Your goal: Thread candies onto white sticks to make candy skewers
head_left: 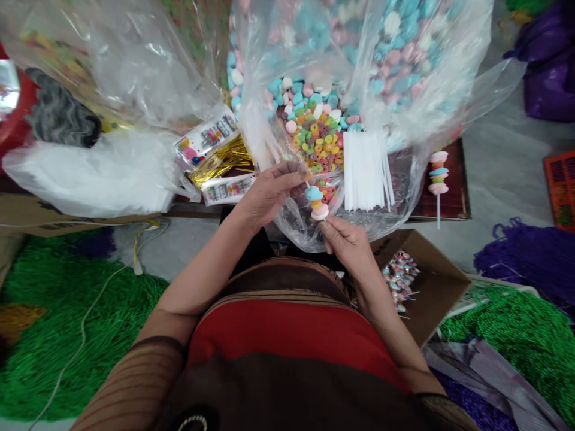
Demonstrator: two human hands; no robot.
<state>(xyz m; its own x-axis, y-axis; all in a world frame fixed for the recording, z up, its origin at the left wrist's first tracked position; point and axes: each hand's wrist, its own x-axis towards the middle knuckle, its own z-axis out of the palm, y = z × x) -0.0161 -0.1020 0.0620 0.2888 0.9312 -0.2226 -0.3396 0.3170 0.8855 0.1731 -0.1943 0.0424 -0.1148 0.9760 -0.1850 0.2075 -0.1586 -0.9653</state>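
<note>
My right hand (348,239) pinches the lower end of a candy skewer (318,205) that carries pink, orange and blue pieces. At the skewer's upper tip, my left hand (276,190) is closed on a small orange ring candy (308,177). Just beyond my hands lie loose ring candies (321,140) in several colours, with blue, white and pink candies (296,96) behind them in clear plastic. White sticks (365,170) lie in a stack to the right. A loaded candy skewer (439,172) rests at the table's right edge.
Gold twist ties (224,161) and printed packets (209,140) lie left of the candies, near a clear plastic bag (94,173). A cardboard box (431,293) with wrapped candies stands below right. Green strands (81,323) cover the floor at left; purple ones (530,251) lie at right.
</note>
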